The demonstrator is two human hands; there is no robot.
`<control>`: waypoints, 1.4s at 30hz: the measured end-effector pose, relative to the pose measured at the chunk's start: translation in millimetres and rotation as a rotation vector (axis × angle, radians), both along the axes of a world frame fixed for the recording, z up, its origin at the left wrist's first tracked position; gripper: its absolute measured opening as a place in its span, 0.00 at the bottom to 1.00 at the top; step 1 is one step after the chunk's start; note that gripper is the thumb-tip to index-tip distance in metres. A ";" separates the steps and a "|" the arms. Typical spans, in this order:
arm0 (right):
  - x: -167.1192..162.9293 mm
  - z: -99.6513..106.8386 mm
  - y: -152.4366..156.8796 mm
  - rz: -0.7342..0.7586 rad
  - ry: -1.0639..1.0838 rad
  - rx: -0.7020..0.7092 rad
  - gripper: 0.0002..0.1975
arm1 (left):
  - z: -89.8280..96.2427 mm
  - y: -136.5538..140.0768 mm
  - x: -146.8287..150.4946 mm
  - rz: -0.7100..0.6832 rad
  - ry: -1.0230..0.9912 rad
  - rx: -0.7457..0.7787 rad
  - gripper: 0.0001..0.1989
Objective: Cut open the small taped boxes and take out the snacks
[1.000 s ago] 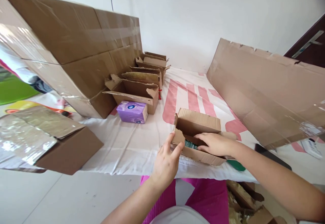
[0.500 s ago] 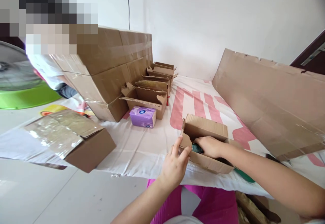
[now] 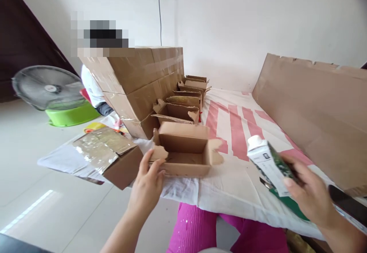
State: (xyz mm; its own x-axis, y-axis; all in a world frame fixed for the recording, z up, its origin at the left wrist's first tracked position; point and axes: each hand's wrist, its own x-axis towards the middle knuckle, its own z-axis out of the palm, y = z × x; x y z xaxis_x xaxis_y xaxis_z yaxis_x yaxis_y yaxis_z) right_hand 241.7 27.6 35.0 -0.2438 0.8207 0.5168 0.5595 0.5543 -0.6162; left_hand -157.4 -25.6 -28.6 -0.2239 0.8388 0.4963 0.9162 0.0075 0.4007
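An open cardboard box stands on the cloth-covered table in front of me, with nothing visible inside. Its left end flap is gripped by my left hand, thumb and fingers at the edge. To the right, my right hand is closed around a white and green drink carton with a white cap, held tilted above the table. Below that carton lie a green mat and what looks like a utility knife.
Stacked taped boxes form a wall at left, with open boxes along it. A taped box sits at the left front. A cardboard sheet leans at right, near a phone. Behind the stack is a person beside a fan.
My right hand has come out of the box with the drink carton and moved right. The box has shifted left with my left hand on it. The purple tissue pack is out of sight.
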 end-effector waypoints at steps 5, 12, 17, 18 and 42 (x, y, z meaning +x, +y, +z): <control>-14.4 -92.0 -2.3 -0.018 -0.137 -0.198 0.19 | -16.6 -5.0 21.4 0.083 0.136 0.386 0.28; -29.8 -157.7 -7.9 -0.036 -0.044 -0.074 0.22 | -58.6 -6.2 125.3 -0.725 -0.009 0.149 0.23; -23.1 -165.6 -12.0 -0.054 -0.017 -0.114 0.34 | -92.5 45.5 158.0 -0.575 -0.211 -0.191 0.32; -20.0 -170.6 -18.3 -0.087 -0.047 -0.118 0.35 | -98.5 51.1 159.2 -0.599 -0.251 -0.235 0.32; -33.8 -140.6 119.7 -0.167 -0.030 -0.366 0.24 | -111.6 86.8 206.8 -0.448 -0.678 -0.171 0.35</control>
State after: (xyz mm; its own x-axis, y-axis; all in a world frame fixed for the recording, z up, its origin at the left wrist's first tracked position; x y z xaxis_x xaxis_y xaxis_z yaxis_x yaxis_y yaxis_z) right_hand 207.9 147.3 -105.5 -0.1023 0.9787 0.1781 0.6439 0.2016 -0.7381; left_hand 49.4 61.2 -140.2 -0.0551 0.9712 0.2317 0.4069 -0.1901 0.8935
